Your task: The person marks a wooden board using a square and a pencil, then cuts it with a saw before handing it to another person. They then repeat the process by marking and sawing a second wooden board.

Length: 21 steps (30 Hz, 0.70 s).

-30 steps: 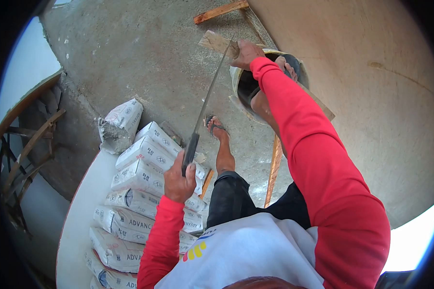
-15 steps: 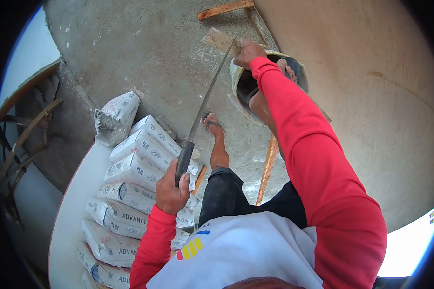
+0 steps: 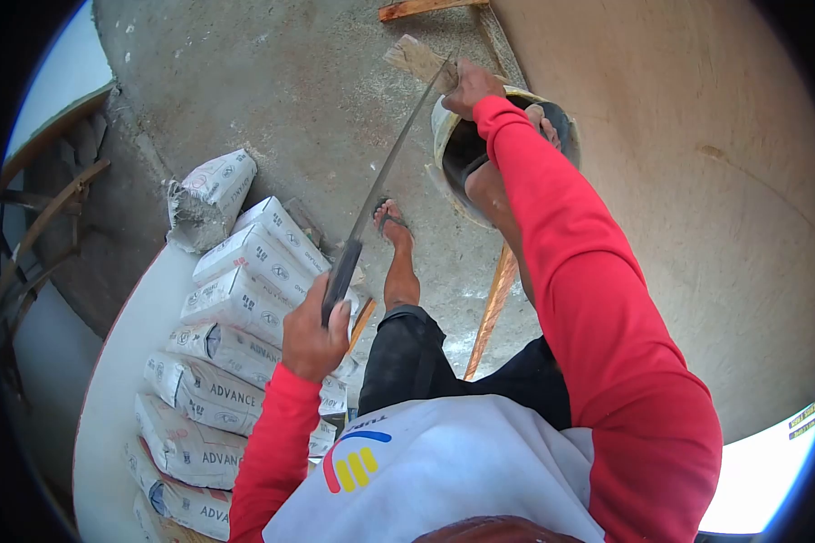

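Note:
My left hand (image 3: pixel 314 333) is wrapped round the black handle of a handsaw (image 3: pixel 391 163). The long thin blade slants up and away, its far end against a short wooden board (image 3: pixel 420 61). My right hand (image 3: pixel 474 88) grips the board by its near end, just beside the blade. Beneath that hand stands a bucket (image 3: pixel 451 154) with a dark inside and a pale, crusted rim. My right foot (image 3: pixel 543 122) is raised at the bucket's far side; the sleeve and leg hide part of it. My left foot (image 3: pixel 392 217), in a flip-flop, is on the concrete floor.
Stacked cement bags (image 3: pixel 217 394) line the left, with a torn, open-ended bag (image 3: pixel 210 199) beyond them. A large plywood sheet (image 3: pixel 679 199) fills the right. Wooden strips (image 3: pixel 493 308) lie near my legs, and a timber frame piece (image 3: pixel 426 9) is at the top.
My left hand and the saw handle have moved slightly down and left. The board and my right hand sit a little higher in view; the whole view has shifted slightly.

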{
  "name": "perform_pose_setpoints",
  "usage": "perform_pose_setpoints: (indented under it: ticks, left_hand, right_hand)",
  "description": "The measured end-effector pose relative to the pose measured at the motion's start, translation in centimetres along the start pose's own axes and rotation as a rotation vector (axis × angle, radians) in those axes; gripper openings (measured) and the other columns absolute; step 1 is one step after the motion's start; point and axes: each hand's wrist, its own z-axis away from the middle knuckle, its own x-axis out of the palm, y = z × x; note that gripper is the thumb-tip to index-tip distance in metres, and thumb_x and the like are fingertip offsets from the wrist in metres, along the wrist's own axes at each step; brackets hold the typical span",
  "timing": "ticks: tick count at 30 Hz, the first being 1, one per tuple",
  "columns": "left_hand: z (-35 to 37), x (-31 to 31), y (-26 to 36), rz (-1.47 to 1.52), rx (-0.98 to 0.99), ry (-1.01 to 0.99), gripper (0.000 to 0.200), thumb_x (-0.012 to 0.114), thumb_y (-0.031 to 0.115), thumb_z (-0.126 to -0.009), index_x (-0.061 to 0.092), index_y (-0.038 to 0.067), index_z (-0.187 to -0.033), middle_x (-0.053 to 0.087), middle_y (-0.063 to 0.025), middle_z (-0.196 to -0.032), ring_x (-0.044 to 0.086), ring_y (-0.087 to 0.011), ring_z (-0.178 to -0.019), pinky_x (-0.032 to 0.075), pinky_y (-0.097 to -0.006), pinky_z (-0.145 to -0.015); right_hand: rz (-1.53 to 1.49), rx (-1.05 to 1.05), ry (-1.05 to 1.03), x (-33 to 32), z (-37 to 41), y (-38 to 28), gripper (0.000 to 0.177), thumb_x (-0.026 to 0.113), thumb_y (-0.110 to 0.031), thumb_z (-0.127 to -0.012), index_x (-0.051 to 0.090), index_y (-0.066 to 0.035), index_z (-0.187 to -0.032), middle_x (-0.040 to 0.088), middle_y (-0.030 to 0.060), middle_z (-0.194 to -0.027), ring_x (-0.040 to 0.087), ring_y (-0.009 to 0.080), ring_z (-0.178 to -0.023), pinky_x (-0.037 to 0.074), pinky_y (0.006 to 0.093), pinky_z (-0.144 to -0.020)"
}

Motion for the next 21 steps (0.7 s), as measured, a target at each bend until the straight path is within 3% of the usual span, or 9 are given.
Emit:
perform_pose_setpoints:
  ticks: [4,6,8,9,11,13,15,17,21]
  left_hand:
    - [-2.4,1.5,-1.0,0.026,0.04,0.039,0.04,0.06,0.019,-0.091,0.056,0.001,-0.126,0.067,-0.0223,-0.082,0.069,-0.0422,-0.08,0.055,-0.0411,-0.065]
    - [-12.3,6.3,-1.1,0.003,0.066,0.062,0.033,0.058,0.027,-0.095,0.062,0.001,-0.115,0.065,-0.0221,-0.076,0.069,-0.0389,-0.071,0.051,-0.041,-0.06]
    - [-22.5,11.1,0.3,-0.062,0.307,0.273,0.03,0.056,0.034,-0.096,0.064,0.006,-0.102,0.063,-0.0227,-0.074,0.062,-0.046,-0.07,0.049,-0.0502,-0.061]
    - [-22.9,11.7,1.3,-0.075,0.267,0.238,0.03,0.056,0.034,-0.096,0.064,0.006,-0.103,0.063,-0.0228,-0.075,0.062,-0.0461,-0.071,0.049,-0.0508,-0.062]
    - [-22.7,10.9,3.0,-0.116,0.152,0.183,0.031,0.055,0.035,-0.096,0.064,0.006,-0.104,0.063,-0.0231,-0.076,0.062,-0.0463,-0.071,0.049,-0.052,-0.063]
    - [-14.8,6.7,2.7,-0.029,0.061,0.086,0.03,0.056,0.032,-0.095,0.063,0.005,-0.107,0.064,-0.0248,-0.08,0.063,-0.0458,-0.074,0.05,-0.0513,-0.065]
    - [-5.8,2.9,0.5,-0.024,-0.003,0.043,0.038,0.058,0.026,-0.094,0.058,0.002,-0.124,0.066,-0.0229,-0.081,0.068,-0.0426,-0.078,0.052,-0.0413,-0.066]
    - [-1.3,-0.3,0.5,-0.031,0.01,-0.015,0.044,0.062,0.022,-0.09,0.054,-0.003,-0.126,0.067,-0.0251,-0.083,0.068,-0.0428,-0.077,0.054,-0.0446,-0.065]
    - [-7.3,3.6,-0.6,0.012,0.119,0.071,0.041,0.06,0.024,-0.092,0.056,-0.001,-0.124,0.067,-0.0229,-0.082,0.068,-0.0423,-0.074,0.054,-0.044,-0.063]
  right_hand:
    - [0.031,0.005,-0.007,0.7,-0.5,0.4,0.048,0.074,-0.026,-0.069,0.056,-0.005,-0.109,0.066,0.0224,-0.105,0.063,0.0414,-0.102,0.05,0.0477,-0.088]
    - [0.022,0.011,-0.008,0.4,-0.3,0.3,0.047,0.073,-0.026,-0.07,0.057,-0.004,-0.108,0.066,0.0228,-0.105,0.063,0.0413,-0.102,0.05,0.048,-0.088]
    - [-0.009,0.014,0.018,1.2,-0.5,0.6,0.047,0.073,-0.026,-0.069,0.058,-0.004,-0.108,0.067,0.0232,-0.105,0.063,0.0412,-0.102,0.05,0.0478,-0.089]
    - [-0.021,0.014,0.037,1.1,-0.6,0.7,0.047,0.073,-0.026,-0.069,0.058,-0.004,-0.108,0.067,0.0234,-0.105,0.063,0.0411,-0.102,0.05,0.0477,-0.089]
    - [0.02,0.029,-0.01,0.7,0.0,0.4,0.048,0.074,-0.026,-0.069,0.058,-0.004,-0.108,0.067,0.0235,-0.105,0.063,0.0409,-0.102,0.05,0.0475,-0.089]
    - [0.034,0.027,-0.026,-0.2,-0.6,0.0,0.048,0.074,-0.026,-0.069,0.058,-0.004,-0.108,0.067,0.0235,-0.106,0.063,0.0408,-0.103,0.05,0.0473,-0.089]
    - [0.021,0.041,-0.041,0.1,-0.5,0.1,0.048,0.074,-0.025,-0.069,0.058,-0.004,-0.108,0.067,0.0234,-0.106,0.063,0.0409,-0.103,0.05,0.047,-0.089]
    - [0.022,0.038,-0.039,0.0,0.1,-0.1,0.048,0.074,-0.025,-0.068,0.057,-0.004,-0.109,0.067,0.0232,-0.106,0.063,0.0406,-0.103,0.05,0.0471,-0.09]
    - [0.041,0.054,-0.013,-0.2,0.0,-0.4,0.048,0.073,-0.023,-0.068,0.058,-0.004,-0.109,0.067,0.0221,-0.104,0.064,0.0404,-0.102,0.051,0.0476,-0.088]
